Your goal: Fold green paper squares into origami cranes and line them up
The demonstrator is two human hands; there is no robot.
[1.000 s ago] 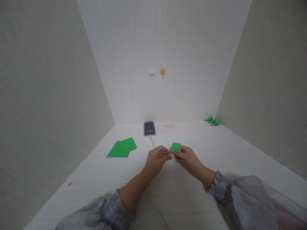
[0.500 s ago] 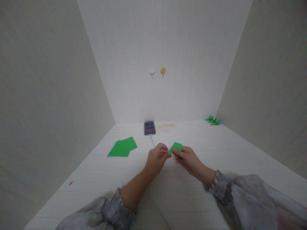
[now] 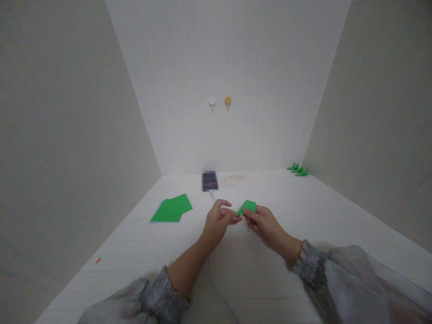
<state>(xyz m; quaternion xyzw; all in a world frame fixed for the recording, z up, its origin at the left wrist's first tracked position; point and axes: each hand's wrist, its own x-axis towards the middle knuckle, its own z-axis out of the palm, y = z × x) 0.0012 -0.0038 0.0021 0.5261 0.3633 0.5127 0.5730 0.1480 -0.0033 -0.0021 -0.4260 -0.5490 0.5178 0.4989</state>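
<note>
A small folded piece of green paper is pinched between the thumb and fingers of my right hand. From the other side my left hand reaches the paper's left corner, its thumb and a finger pressed together there while other fingers stand raised and apart. A ring shows on one finger of that hand. To the left, a stack of green paper sheets lies flat on the table, with a pale blue edge showing under it.
A blurred-out dark phone lies near the back wall, its white cable running toward me under my left arm. Several folded green paper pieces stand in the back right corner. A small orange-red bit lies at left. Two hooks hang on the wall.
My left hand's upper fingers have lifted and spread away from the paper, while its thumb and a finger stay at the corner. My right hand holds the paper almost unmoved.
</note>
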